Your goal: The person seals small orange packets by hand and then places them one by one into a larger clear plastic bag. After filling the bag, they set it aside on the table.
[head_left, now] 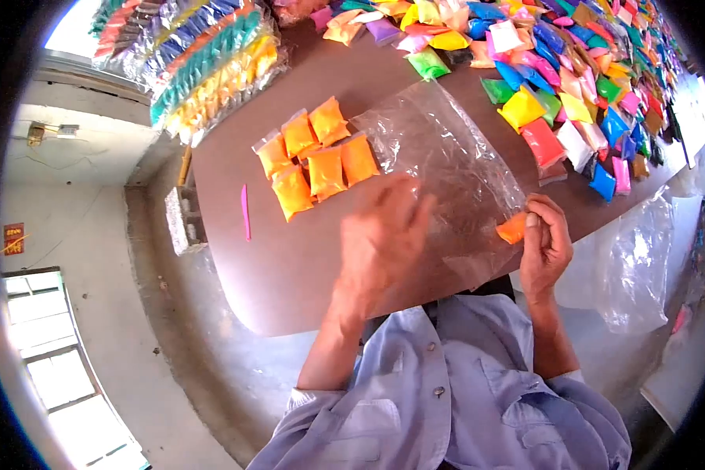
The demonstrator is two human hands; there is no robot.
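Note:
Between the thumb and fingers of my right hand (547, 247), at the table's near edge, is a small orange packet (512, 228). My left hand (385, 239) is over the table beside a clear plastic bag (439, 145), its fingers smeared by motion. The bag lies flat and crinkled, stretching from the orange packets toward my right hand. Left of it, several filled orange packets (326, 171) lie in two rough rows. A thin pink stick (246, 211) rests on the tabletop to their left.
A big heap of small packets in many colours (576, 110) covers the right and far side of the brown table (290, 274). Large clear bags full of coloured packets (211, 70) stand at the far left. More clear plastic (638, 266) hangs at the right.

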